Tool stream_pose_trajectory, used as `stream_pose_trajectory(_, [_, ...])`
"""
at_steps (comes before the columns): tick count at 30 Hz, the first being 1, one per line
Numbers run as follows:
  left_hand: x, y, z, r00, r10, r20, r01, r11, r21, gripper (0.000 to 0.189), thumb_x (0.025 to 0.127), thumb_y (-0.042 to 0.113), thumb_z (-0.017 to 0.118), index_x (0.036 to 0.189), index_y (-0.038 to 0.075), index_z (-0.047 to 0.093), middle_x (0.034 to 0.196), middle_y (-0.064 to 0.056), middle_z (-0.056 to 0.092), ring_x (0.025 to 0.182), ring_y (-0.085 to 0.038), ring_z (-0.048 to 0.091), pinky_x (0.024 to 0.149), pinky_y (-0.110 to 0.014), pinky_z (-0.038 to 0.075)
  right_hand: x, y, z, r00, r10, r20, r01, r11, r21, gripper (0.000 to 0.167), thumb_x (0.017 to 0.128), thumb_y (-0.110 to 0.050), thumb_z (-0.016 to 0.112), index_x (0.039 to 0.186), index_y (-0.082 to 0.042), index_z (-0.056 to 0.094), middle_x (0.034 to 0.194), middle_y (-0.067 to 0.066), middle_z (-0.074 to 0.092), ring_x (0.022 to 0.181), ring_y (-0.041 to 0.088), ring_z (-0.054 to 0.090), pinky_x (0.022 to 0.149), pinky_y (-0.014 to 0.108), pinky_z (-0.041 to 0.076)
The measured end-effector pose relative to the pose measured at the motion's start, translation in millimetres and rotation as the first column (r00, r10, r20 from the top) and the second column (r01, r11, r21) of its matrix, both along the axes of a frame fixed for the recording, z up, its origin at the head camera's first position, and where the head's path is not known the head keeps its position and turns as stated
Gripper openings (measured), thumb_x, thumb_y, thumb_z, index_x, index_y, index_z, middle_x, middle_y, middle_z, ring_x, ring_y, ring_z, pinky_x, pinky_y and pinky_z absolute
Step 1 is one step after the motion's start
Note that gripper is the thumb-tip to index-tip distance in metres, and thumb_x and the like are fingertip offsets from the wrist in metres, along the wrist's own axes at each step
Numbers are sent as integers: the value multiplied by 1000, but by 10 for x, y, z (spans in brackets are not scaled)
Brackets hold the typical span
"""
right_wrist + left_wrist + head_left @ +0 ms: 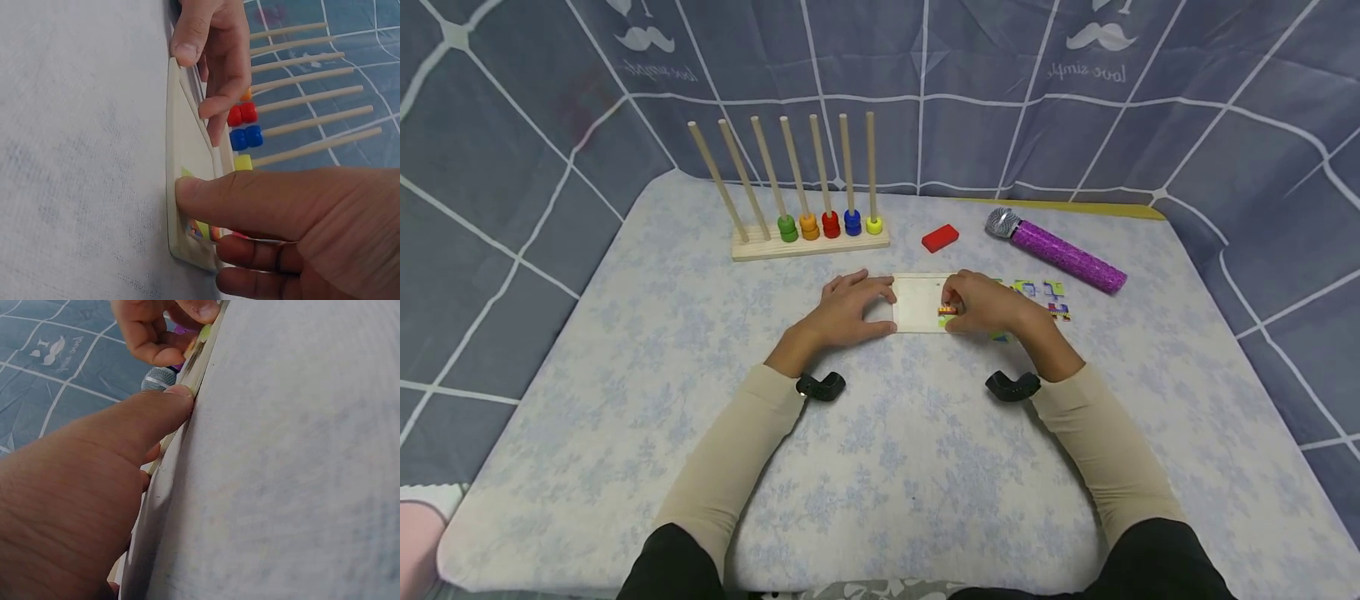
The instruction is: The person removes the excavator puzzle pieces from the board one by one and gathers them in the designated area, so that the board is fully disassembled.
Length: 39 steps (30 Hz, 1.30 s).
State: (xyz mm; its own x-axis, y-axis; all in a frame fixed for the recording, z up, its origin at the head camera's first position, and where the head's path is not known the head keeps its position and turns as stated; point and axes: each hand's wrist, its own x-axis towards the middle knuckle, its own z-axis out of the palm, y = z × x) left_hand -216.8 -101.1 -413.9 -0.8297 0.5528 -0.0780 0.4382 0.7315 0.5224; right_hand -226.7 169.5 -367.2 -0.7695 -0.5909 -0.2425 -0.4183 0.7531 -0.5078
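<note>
A shallow pale wooden puzzle tray (916, 304) lies at mid-table. My left hand (850, 308) holds its left end, the thumb at the near corner and the fingers at the far edge. In the right wrist view that thumb (187, 50) touches the tray's rim. Over the tray's right part, my right hand (988, 304) pinches a colourful puzzle piece (947, 315) between thumb and fingers. The piece is mostly covered by the hand; green and orange parts show. Loose printed puzzle pieces (1052, 289) lie to the right, partly hidden behind the right forearm.
Behind the tray stands a wooden peg rack (808, 247) with coloured beads on several of its pegs. A red block (940, 238) and a purple glittery microphone (1067, 257) lie to its right. A grey checked curtain (880, 75) hangs behind the table.
</note>
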Motion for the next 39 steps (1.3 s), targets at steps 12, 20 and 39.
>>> stream_pose_trajectory(12, [-4, -20, -37, 1000, 2, -6, -2, 1000, 12, 39, 94, 48, 68, 125, 26, 61, 161, 3, 36, 151, -33, 16, 115, -62, 6, 33, 25, 60, 998, 53, 32, -53, 999, -7, 36, 83, -2, 82, 110, -1, 59, 97, 9, 57, 85, 24, 50, 77, 40, 44])
stream_pose_trajectory(20, [-13, -19, -14, 1000, -9, -14, 9, 1000, 9, 41, 94, 50, 67, 126, 26, 60, 161, 3, 36, 151, -34, 16, 115, -61, 6, 54, 7, 97, 995, 70, -67, -67, 997, 49, 31, 83, -4, 81, 107, -3, 61, 95, 7, 57, 84, 23, 50, 76, 40, 44])
stream_pose_trajectory(39, [0, -25, 25, 1000, -18, -4, 18, 1000, 6, 40, 95, 48, 67, 126, 24, 60, 161, 1, 36, 151, -33, 15, 116, -60, 5, 127, 823, 313, 962, -109, -249, 79, 989, -127, 23, 90, -3, 76, 112, 0, 71, 109, 13, 71, 101, 34, 63, 84, 51, 50])
